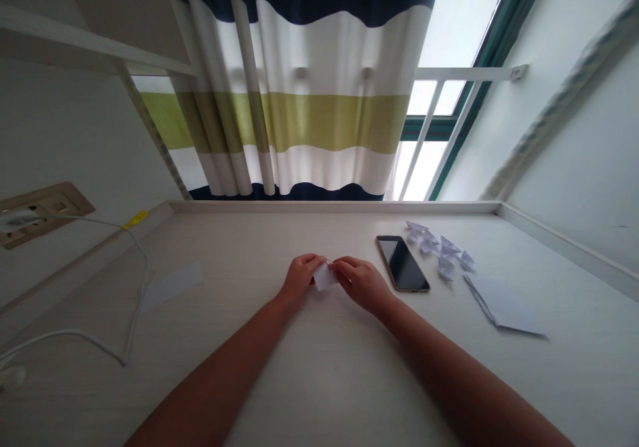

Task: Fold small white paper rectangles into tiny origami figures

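White paper [324,276], folded down to a small piece: is that what's being pinched in the middle of the shot?

Yep. Left grip [299,279] and right grip [362,284] are both clenched on it, one from each side, so the paper sits between them, held over the desk [324,380].

Nice. What's lying around it?

Just right of the right grip there's a black smartphone [403,264], flat with the screen up. Further right of the grip, past the phone's far end, is a little scatter of small folded paper boats [436,249]. Further right again, and closer to the near side, lies a stack of paper sheets [504,304].

And over on the other side?

Well left of the left grip, a flat strip of paper [172,286] lies on the desk. A white cable [130,287] loops beside it and runs up to a wall socket [34,215]. Straight ahead of both grips, past the back edge of the desk, hangs a navy, white and olive striped curtain [294,101].
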Motion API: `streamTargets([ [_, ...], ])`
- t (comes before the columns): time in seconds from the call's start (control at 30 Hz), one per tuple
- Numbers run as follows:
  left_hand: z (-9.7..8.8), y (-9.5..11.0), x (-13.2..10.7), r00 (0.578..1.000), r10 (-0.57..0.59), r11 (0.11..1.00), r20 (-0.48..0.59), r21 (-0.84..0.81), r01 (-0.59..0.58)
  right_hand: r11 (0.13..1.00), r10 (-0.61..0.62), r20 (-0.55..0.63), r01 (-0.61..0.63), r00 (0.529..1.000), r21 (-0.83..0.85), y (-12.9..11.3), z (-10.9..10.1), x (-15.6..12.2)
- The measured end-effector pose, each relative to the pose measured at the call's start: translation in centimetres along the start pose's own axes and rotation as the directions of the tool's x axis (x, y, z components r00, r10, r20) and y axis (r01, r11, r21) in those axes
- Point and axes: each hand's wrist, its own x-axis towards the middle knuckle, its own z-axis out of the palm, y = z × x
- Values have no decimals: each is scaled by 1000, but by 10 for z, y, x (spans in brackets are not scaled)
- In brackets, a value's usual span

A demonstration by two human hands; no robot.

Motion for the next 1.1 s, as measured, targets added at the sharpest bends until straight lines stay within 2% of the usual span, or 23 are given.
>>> streamTargets([
  [0.13,-2,-3,3,998,61,996,0,65,-61,995,27,-25,-24,999,94,-2,-1,-1],
  [0.27,-3,-2,3,988,153,976,-32,163,-146,955,115,-66,-92,991,283,-4,0,0],
  [0.37,-3,0,2,983,181,963,-44,211,-168,881,251,-75,-195,965,432,-4,3,2],
  [0.47,-2,1,1,979,196,956,-53,231,-179,782,382,-31,-305,924,544,-3,9,3],
  [0.6,-2,-1,2,975,216,943,-58,270,-192,675,471,12,-369,882,638,-2,13,5],
  [0.87,-2,-3,2,961,271,918,-56,316,-240,558,515,43,-373,856,741,-2,16,6],
  [1.1,-2,-3,2,965,251,924,-70,313,-218,511,522,69,-377,850,773,-3,17,6],
])
